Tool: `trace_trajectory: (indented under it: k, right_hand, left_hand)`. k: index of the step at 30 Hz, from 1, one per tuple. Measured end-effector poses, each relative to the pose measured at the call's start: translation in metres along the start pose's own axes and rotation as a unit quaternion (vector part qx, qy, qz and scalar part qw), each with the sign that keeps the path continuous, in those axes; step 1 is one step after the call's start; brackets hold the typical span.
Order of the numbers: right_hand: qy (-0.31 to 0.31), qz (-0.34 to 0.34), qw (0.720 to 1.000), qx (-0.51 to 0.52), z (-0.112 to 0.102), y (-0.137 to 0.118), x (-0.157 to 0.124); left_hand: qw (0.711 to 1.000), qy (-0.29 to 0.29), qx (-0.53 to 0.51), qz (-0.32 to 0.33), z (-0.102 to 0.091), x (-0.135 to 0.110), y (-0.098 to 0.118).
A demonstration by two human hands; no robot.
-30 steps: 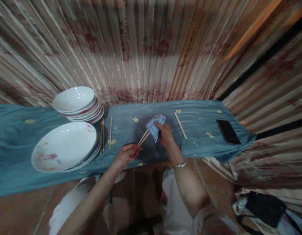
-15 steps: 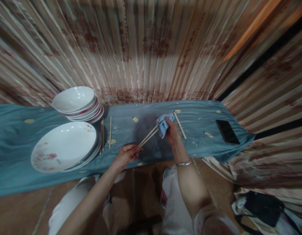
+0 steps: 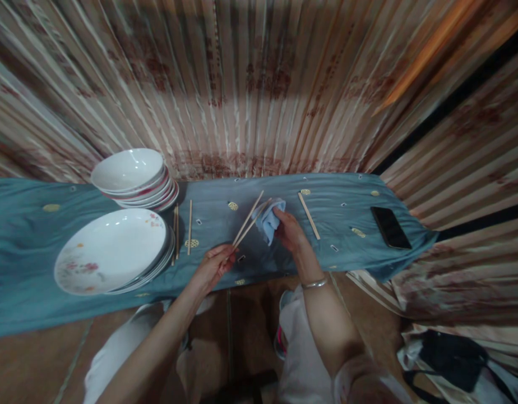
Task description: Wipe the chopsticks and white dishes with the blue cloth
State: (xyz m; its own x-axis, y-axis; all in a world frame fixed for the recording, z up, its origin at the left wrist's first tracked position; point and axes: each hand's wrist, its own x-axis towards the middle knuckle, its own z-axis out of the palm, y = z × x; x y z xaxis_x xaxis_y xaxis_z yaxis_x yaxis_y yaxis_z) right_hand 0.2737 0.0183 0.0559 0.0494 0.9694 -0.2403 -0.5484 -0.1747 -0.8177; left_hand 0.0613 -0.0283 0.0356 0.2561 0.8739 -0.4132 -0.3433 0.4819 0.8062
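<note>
Two wooden chopsticks point(image 3: 247, 220) slant up and to the right from my left hand point(image 3: 216, 265), whose closed fingers grip them near their lower ends. Their far ends are spread apart in a narrow V. My right hand point(image 3: 289, 230) pinches a crumpled light blue cloth point(image 3: 269, 220), which lies against the upper part of the right-hand chopstick. Just right of that hand, a light wooden stick point(image 3: 309, 215) rests on the tablecloth. Left of my hands, another chopstick point(image 3: 190, 227) lies alone, with a pair of chopsticks point(image 3: 175, 234) beside the plates.
A stack of floral plates point(image 3: 111, 252) and a stack of bowls point(image 3: 130, 171) stand on the left of the blue tablecloth point(image 3: 217, 196). A black phone point(image 3: 391, 227) lies near the right end. Behind the table hangs a pleated curtain point(image 3: 250, 101). A dark bag point(image 3: 452, 359) sits at lower right.
The cloth and my right hand have moved a little left. The chopsticks' far ends have fanned apart, one now clear of the cloth, and they point more steeply upward.
</note>
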Motion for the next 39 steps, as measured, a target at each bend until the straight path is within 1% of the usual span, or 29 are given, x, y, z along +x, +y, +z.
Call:
trace_trajectory:
  k: [2, 3, 9, 12, 17, 23, 27, 32, 35, 39]
  right_hand:
    - [-0.033, 0.024, 0.999, -0.017, 0.007, 0.001, -0.004]
    - [-0.036, 0.028, 0.999, -0.017, 0.01, 0.002, -0.006]
    - [0.007, 0.008, 1.0, 0.018, 0.024, 0.008, -0.006]
    - [0.009, 0.012, 1.0, 0.023, 0.027, 0.01, -0.005]
    - [-0.018, 0.023, 0.999, 0.016, 0.034, 0.015, -0.01]
    - [-0.068, 0.047, 0.996, -0.029, 0.045, 0.037, -0.017]
    - [-0.077, 0.06, 0.994, -0.048, 0.047, 0.047, -0.019]
    - [-0.086, 0.046, 0.993, -0.066, 0.047, 0.05, -0.021]
    - [-0.092, 0.037, 0.992, -0.077, 0.045, 0.049, -0.021]
    - [-0.085, 0.014, 0.992, -0.093, 0.041, 0.046, -0.018]
  left_hand:
    - [1.0, -0.006, 0.009, 0.005, 0.0, 0.0, -0.001]
    - [1.0, -0.011, 0.02, 0.006, 0.001, 0.0, -0.001]
    - [0.995, -0.042, 0.087, -0.005, 0.005, -0.002, -0.004]
    - [0.994, -0.047, 0.094, -0.003, 0.006, -0.002, -0.004]
    - [0.996, -0.04, 0.08, -0.001, 0.006, -0.002, -0.004]
    - [0.998, -0.022, 0.049, 0.02, 0.006, -0.001, -0.003]
    - [0.999, -0.013, 0.031, 0.023, 0.005, -0.001, -0.003]
    - [0.999, -0.006, 0.027, 0.026, 0.005, -0.002, -0.004]
    - [0.998, -0.02, 0.052, 0.027, 0.003, -0.001, -0.004]
    - [0.991, -0.042, 0.117, 0.047, 0.001, 0.002, -0.003]
